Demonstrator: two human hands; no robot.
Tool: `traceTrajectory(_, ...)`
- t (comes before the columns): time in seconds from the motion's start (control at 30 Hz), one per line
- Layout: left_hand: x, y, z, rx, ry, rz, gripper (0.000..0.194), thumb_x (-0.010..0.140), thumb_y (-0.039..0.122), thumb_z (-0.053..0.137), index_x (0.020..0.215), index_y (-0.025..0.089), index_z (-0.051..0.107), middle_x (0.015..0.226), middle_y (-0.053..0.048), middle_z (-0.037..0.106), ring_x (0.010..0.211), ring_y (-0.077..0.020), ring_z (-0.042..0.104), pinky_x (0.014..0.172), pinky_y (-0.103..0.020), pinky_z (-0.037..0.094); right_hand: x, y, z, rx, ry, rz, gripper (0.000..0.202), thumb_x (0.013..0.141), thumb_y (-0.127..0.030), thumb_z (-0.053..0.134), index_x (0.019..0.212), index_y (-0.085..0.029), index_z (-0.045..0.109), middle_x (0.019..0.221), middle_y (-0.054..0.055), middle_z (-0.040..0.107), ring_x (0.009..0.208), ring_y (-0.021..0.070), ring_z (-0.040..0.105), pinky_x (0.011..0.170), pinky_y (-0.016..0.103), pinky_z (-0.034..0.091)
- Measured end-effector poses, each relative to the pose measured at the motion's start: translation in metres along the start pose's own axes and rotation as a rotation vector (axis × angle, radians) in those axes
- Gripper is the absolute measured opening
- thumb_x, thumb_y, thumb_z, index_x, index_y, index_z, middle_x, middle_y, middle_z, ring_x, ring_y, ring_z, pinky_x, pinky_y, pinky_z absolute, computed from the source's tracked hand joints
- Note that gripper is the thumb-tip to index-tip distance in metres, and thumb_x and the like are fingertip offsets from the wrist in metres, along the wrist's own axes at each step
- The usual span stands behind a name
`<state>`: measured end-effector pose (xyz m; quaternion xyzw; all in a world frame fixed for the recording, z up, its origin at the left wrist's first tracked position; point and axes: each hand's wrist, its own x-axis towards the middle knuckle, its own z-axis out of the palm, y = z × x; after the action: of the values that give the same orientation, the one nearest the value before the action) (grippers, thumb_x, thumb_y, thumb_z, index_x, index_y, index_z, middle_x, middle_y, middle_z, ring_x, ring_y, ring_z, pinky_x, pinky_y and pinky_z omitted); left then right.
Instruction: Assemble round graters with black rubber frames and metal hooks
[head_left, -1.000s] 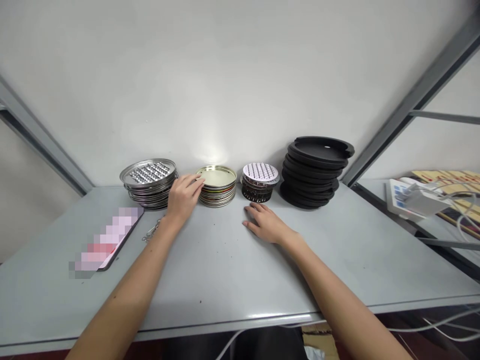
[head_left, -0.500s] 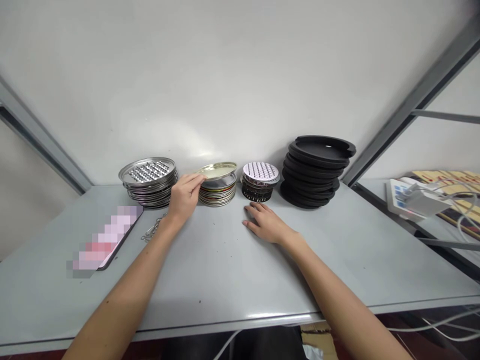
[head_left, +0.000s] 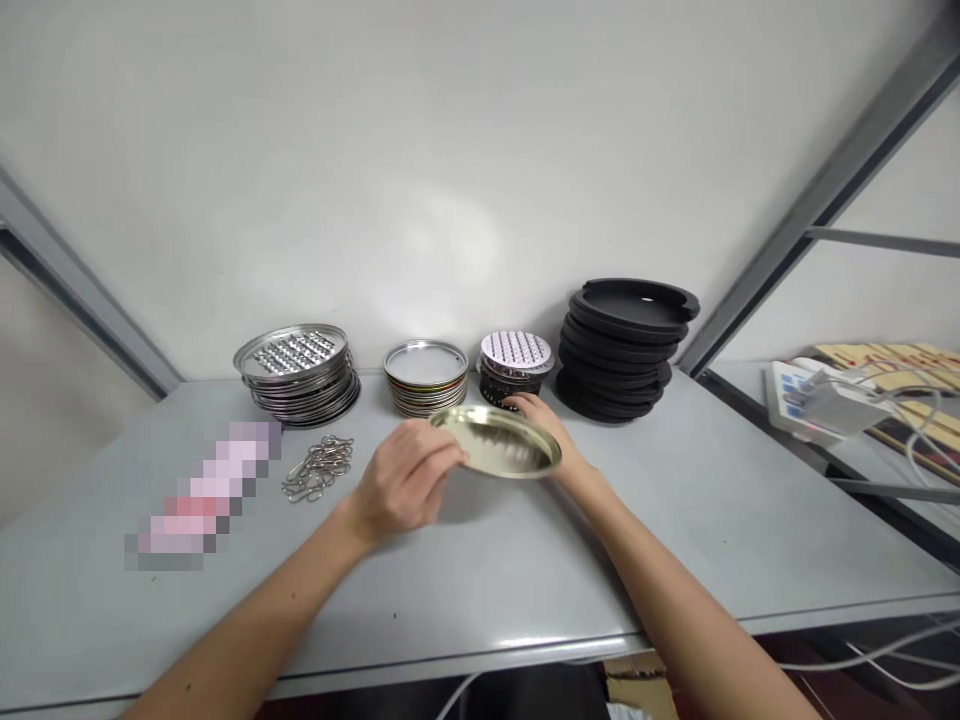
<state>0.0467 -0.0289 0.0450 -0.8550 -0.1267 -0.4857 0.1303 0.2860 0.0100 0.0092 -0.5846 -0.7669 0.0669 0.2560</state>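
Observation:
My left hand (head_left: 409, 478) is closed on the near-left edge of a shallow gold metal lid (head_left: 506, 445), held up over the table and slightly tilted. Behind the lid and partly hidden by it, my right hand (head_left: 551, 428) has its visible fingers stretched out, close to a stack of small round grater discs (head_left: 517, 350). A stack of metal lids (head_left: 426, 363), silver on top, stands behind my left hand. Farther left is a stack of larger round grater plates with rims (head_left: 296, 350). A tangle of small metal hooks (head_left: 320, 468) lies left of my left hand.
Black round trays (head_left: 630, 310) are stacked at the back right. On the left lies a pixelated flat item (head_left: 210, 490). Beyond the grey frame post (head_left: 810, 215) on the right sits a white power strip (head_left: 802, 400) with cables. A wall closes the back.
The gold lid has come off the middle stack and moved right and toward me in my left hand. My right hand has shifted slightly and is now partly covered by the lid.

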Motion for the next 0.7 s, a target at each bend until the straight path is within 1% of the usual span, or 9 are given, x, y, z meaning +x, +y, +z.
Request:
traceTrajectory(0.07,-0.005,0.009,0.001,-0.062,-0.051,0.022,0.032,0.081,0.002,0.049,0.110,0.016,0.053,0.091,-0.010,0.063,0.082,-0.0200,0.059,0.069,-0.036,0.052,0.003,0.003,-0.001,0.000,-0.009,0.046,0.032,0.091,-0.024,0.045,0.116,-0.012,0.060,0.120,0.014,0.060,0.109,0.0241,0.057,0.094,0.033,0.044)
traceTrajectory(0.13,-0.011,0.011,-0.002,-0.105,-0.097,0.014,0.031,0.083,0.003,0.047,0.110,0.017,0.053,0.089,-0.009,0.063,0.080,-0.0196,0.059,0.066,-0.035,0.052,0.003,0.003,-0.001,0.005,-0.044,0.069,0.032,0.092,-0.024,0.042,0.116,-0.014,0.060,0.117,0.013,0.064,0.107,0.0235,0.059,0.091,0.032,0.045)
traceTrajectory(0.23,-0.020,0.004,-0.009,-0.102,-0.133,-0.025,0.030,0.084,0.005,0.046,0.110,0.018,0.054,0.092,-0.010,0.064,0.081,-0.0207,0.060,0.067,-0.036,0.052,-0.002,0.000,-0.003,-0.027,-0.070,0.072,0.032,0.091,-0.025,0.045,0.117,-0.018,0.061,0.114,0.011,0.067,0.103,0.0241,0.063,0.085,0.032,0.047)
traceTrajectory(0.3,-0.023,-0.003,-0.013,-0.078,-0.154,-0.048,0.030,0.084,0.006,0.047,0.110,0.019,0.054,0.094,-0.011,0.064,0.081,-0.0212,0.060,0.067,-0.036,0.050,-0.004,-0.003,-0.005,-0.047,-0.048,0.086,0.031,0.088,-0.025,0.049,0.115,-0.020,0.062,0.110,0.009,0.069,0.099,0.0248,0.064,0.082,0.032,0.047)
traceTrajectory(0.33,-0.023,-0.006,-0.015,-0.070,-0.186,-0.054,0.029,0.084,0.006,0.048,0.109,0.019,0.055,0.094,-0.010,0.064,0.081,-0.0212,0.059,0.067,-0.036,0.050,-0.005,-0.004,-0.006,-0.043,-0.026,0.098,0.030,0.087,-0.025,0.050,0.113,-0.021,0.063,0.107,0.008,0.071,0.096,0.0247,0.065,0.080,0.032,0.048)
traceTrajectory(0.43,-0.019,-0.008,-0.017,-0.091,-0.352,-0.083,0.022,0.085,0.007,0.049,0.102,0.018,0.058,0.093,-0.009,0.064,0.081,-0.0203,0.057,0.070,-0.036,0.048,-0.005,-0.007,-0.008,0.039,0.116,0.127,0.026,0.086,-0.025,0.048,0.105,-0.023,0.066,0.096,0.005,0.073,0.086,0.0228,0.066,0.077,0.033,0.049)
traceTrajectory(0.53,-0.017,-0.002,-0.012,-0.183,-0.561,-0.174,0.012,0.086,0.016,0.054,0.095,0.018,0.061,0.094,-0.007,0.064,0.084,-0.0200,0.057,0.078,-0.037,0.047,-0.004,-0.011,-0.011,0.177,0.304,0.084,0.026,0.088,-0.026,0.044,0.101,-0.020,0.066,0.095,0.006,0.072,0.081,0.0205,0.065,0.077,0.032,0.050)
traceTrajectory(0.6,-0.018,0.003,-0.007,-0.228,-0.667,-0.251,0.017,0.085,0.025,0.059,0.101,0.020,0.061,0.101,-0.008,0.062,0.093,-0.0220,0.057,0.085,-0.038,0.047,-0.004,-0.014,-0.013,0.222,0.397,0.029,0.026,0.088,-0.026,0.043,0.100,-0.019,0.066,0.099,0.007,0.070,0.086,0.0205,0.064,0.080,0.032,0.051)
traceTrajectory(0.7,-0.021,0.008,0.000,-0.222,-0.716,-0.330,0.030,0.083,0.030,0.063,0.111,0.020,0.058,0.114,-0.010,0.058,0.108,-0.0261,0.053,0.094,-0.041,0.044,-0.003,-0.016,-0.014,0.198,0.504,-0.020,0.025,0.087,-0.025,0.046,0.103,-0.018,0.064,0.111,0.010,0.064,0.103,0.0229,0.058,0.094,0.035,0.046)
